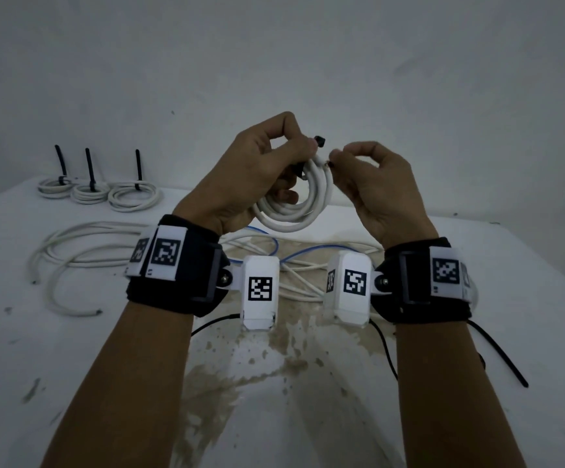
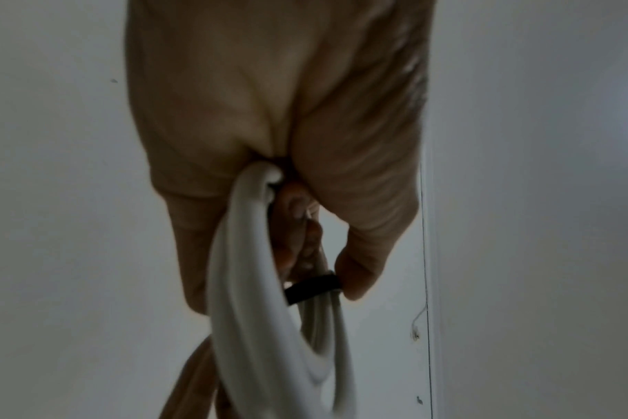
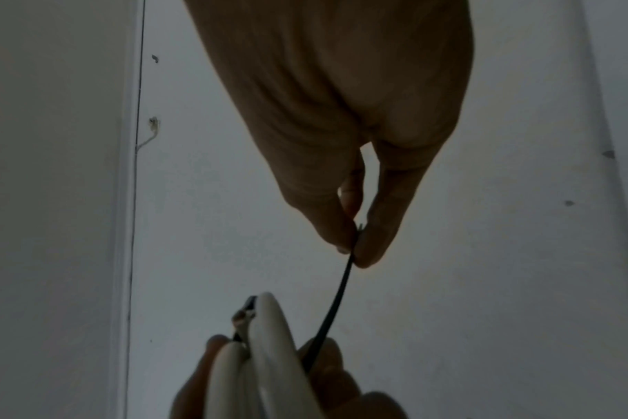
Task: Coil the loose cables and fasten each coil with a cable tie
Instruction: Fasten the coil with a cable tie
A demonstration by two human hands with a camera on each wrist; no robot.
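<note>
Both forearms are up off the white table [image 1: 476, 298], wrists side by side, palms turned toward each other. The left hand [image 1: 250, 173] curls round a coil of white cable [image 1: 294, 204], fingers wrapped through the loops and the thumb pressed near the top; the coil hangs in the air between the two hands, above the table's middle. A black cable tie [image 2: 312, 286] bands the strands right at the left thumb tip. Over on the other side, the right hand [image 1: 375, 184] is bent at the wrist, thumb and forefinger nipped tight on the tie's thin tail [image 3: 337, 300], which runs taut down toward the coil. The other right fingers arch loosely above.

Below, loose white cables [image 1: 81, 251] sprawl across the table, a thin blue wire [image 1: 308, 253] among them. Three tied coils [image 1: 98, 192] sit at the far left edge, tie tails sticking up. One spare black tie [image 1: 500, 356] lies near the right forearm.
</note>
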